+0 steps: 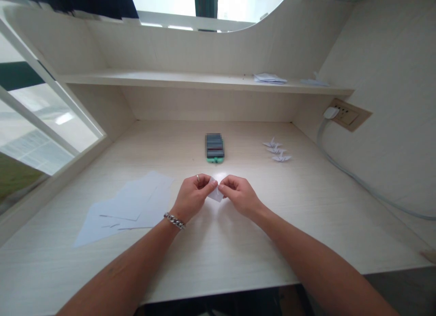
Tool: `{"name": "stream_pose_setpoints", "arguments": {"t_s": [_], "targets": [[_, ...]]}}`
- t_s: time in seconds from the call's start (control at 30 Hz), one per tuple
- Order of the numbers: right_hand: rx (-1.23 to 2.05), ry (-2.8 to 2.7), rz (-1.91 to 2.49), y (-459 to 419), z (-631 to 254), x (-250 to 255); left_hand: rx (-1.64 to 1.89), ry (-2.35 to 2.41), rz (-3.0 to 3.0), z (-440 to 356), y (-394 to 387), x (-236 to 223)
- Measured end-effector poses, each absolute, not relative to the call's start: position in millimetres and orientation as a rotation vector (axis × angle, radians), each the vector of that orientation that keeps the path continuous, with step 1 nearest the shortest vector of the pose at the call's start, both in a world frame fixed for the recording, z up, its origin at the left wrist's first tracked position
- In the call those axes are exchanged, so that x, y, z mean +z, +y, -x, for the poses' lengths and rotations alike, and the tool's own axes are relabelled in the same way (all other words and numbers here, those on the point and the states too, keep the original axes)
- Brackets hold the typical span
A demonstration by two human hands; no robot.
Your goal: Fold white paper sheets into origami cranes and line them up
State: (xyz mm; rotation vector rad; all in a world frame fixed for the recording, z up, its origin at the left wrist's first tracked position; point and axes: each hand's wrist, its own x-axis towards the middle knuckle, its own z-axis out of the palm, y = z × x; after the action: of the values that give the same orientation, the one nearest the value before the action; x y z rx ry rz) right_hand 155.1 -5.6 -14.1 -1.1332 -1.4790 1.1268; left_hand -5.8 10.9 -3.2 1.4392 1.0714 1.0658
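Observation:
Between my two hands is a small folded piece of white paper (215,195), held just above the desk. My left hand (195,193), with a ring and a chain bracelet, pinches its left side between thumb and fingers. On the other side, my right hand (238,193) grips the paper's right edge with thumb and forefinger. The fingertips hide part of the folds. Several white paper cranes (281,157) stand in a short row on the desk, beyond my right hand.
A phone in a green case (215,148) lies beyond my hands. Loose white paper sheets (126,202) overlap on the left. Folded paper (270,78) rests on the shelf (170,78). At right, a white cable (361,182) runs from a wall socket (350,115).

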Motion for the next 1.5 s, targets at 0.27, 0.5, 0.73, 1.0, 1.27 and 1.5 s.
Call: {"name": "stream_pose_setpoints", "arguments": {"t_s": [0.27, 0.5, 0.73, 1.0, 1.27, 1.5], "targets": [[1.098, -1.526, 1.141, -7.1, -155.7, -9.9, 1.048, 1.039, -1.417, 5.4, 11.6, -0.2], [1.112, -1.529, 1.109, -6.4, -155.6, -10.4, 1.08, 1.088, -1.403, 3.8, 12.5, -1.1], [1.138, -1.523, 1.07, -6.5, -155.6, -10.7, 1.117, 1.037, -1.19, 2.8, 13.2, -3.5], [1.077, -1.558, 1.163, -7.8, -157.9, -10.3, 1.042, 1.045, -1.443, 6.0, 11.5, -0.2], [1.124, -1.511, 1.142, -3.8, -156.6, -11.7, 1.056, 1.065, -1.372, -0.2, 8.4, -0.3], [1.203, -1.487, 1.138, -3.9, -160.9, -11.8, 1.23, 1.136, -1.246, 11.4, 20.8, -0.2]]}}
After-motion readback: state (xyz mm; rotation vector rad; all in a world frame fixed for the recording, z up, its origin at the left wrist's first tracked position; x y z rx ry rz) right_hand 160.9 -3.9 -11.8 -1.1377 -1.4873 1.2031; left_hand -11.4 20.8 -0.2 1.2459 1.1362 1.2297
